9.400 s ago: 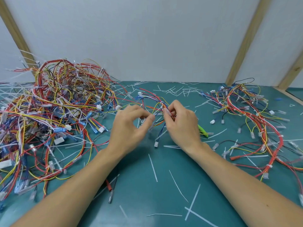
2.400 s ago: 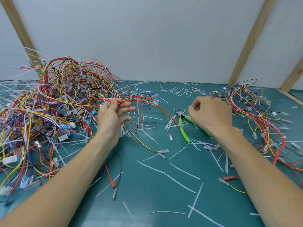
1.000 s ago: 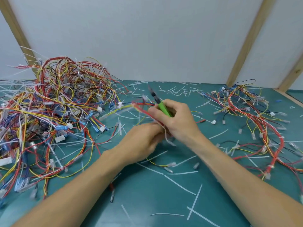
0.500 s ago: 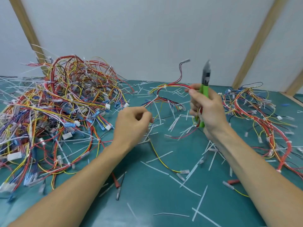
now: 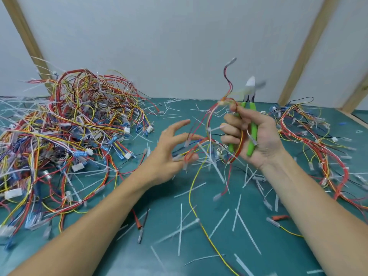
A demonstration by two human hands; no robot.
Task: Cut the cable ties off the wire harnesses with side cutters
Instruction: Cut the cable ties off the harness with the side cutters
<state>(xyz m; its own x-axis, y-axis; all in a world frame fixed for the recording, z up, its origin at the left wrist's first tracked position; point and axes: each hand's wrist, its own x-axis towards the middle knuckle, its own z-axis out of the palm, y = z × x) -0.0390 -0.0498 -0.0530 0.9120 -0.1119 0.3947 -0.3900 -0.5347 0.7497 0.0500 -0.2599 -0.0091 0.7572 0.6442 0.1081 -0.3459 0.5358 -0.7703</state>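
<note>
Gripping cutters (image 5: 251, 127) and harness (image 5: 209, 124) together, my right hand (image 5: 256, 140) is raised; my left hand (image 5: 169, 156), fingers spread, brushes its dangling wires.

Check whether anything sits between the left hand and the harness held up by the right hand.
Nothing visible blocks it. The left hand is open, fingers spread, right beside the dangling harness; whether they touch is blurred. The right hand grips that harness together with the side cutters.
</note>
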